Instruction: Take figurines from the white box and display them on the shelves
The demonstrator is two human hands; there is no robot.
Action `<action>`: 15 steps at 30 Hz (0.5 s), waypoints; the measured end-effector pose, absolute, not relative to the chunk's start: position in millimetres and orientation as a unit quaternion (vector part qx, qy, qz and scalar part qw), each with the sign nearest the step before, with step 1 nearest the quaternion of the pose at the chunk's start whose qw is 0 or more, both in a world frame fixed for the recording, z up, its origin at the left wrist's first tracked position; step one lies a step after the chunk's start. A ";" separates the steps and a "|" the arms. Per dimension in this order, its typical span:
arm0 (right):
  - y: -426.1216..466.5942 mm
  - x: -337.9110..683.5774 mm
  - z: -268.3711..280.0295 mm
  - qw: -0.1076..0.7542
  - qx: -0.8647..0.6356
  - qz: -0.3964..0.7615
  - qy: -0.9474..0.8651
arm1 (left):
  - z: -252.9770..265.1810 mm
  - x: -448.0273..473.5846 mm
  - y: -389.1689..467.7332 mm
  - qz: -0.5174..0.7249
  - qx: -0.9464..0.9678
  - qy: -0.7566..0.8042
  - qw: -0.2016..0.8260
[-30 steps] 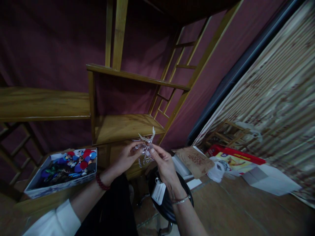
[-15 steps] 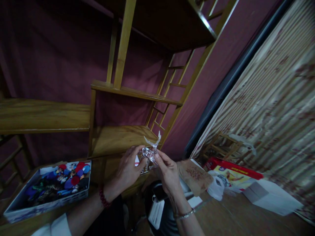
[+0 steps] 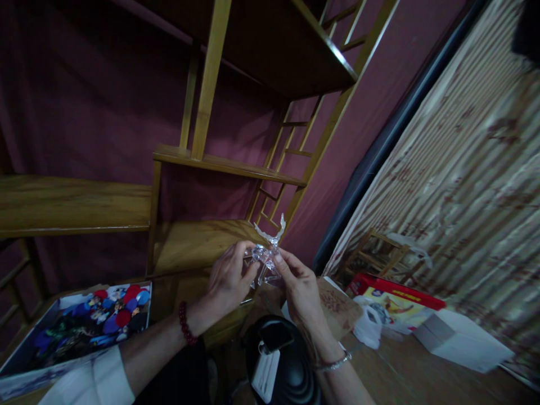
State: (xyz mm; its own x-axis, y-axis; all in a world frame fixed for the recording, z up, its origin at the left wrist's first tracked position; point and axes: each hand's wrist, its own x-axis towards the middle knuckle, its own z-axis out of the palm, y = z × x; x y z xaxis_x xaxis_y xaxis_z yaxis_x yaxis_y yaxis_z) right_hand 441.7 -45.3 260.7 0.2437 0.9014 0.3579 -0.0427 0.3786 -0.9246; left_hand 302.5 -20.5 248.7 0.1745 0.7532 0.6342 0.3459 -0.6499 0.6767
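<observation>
A clear, antlered deer figurine (image 3: 265, 256) is held up between my two hands, in front of the wooden shelf. My left hand (image 3: 231, 277) is closed on its rear part, thumb on the near side. With thumb and fingers, my right hand (image 3: 298, 284) pinches it near the neck, below the antlers. Its legs hang down between the hands, and parts of the body are hidden by my fingers. Below my hands is a black rounded object (image 3: 291, 360) with a white tag (image 3: 266, 374) and a dark flat item (image 3: 276, 336) on it.
A wooden shelf unit (image 3: 228, 165) stands ahead against a purple wall. At lower left is a box (image 3: 54, 385) of colourful small figures. On the right floor lie a brown paper bag (image 3: 337, 304), white plastic bag (image 3: 368, 326), red-and-yellow box (image 3: 396, 298) and white box (image 3: 464, 340), below a striped curtain (image 3: 455, 157).
Both hands have moved slightly right and up in view with the deer figurine, which stays in their grip. The camera view has shifted a little, showing more of the black object below.
</observation>
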 end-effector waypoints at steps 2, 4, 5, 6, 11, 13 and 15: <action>-44.7 443.8 262.5 0.659 -0.423 0.369 -0.501 | 251.8 304.0 -18.8 0.520 0.746 0.372 0.190; -44.4 446.3 264.5 0.654 -0.423 0.376 -0.502 | 254.4 305.7 -16.7 0.513 0.749 0.376 0.185; -44.4 447.6 265.7 0.651 -0.424 0.376 -0.505 | 255.6 306.6 -15.7 0.509 0.752 0.377 0.183; -44.6 448.7 267.3 0.649 -0.427 0.373 -0.507 | 256.9 307.4 -14.7 0.506 0.755 0.376 0.182; -47.4 452.5 279.0 0.646 -0.444 0.347 -0.515 | 267.3 311.7 -11.9 0.502 0.769 0.353 0.177; -47.8 455.0 283.7 0.652 -0.444 0.328 -0.521 | 273.4 313.6 -11.9 0.506 0.772 0.341 0.178; -47.4 458.5 287.9 0.657 -0.439 0.302 -0.533 | 280.5 315.3 -12.1 0.510 0.774 0.331 0.177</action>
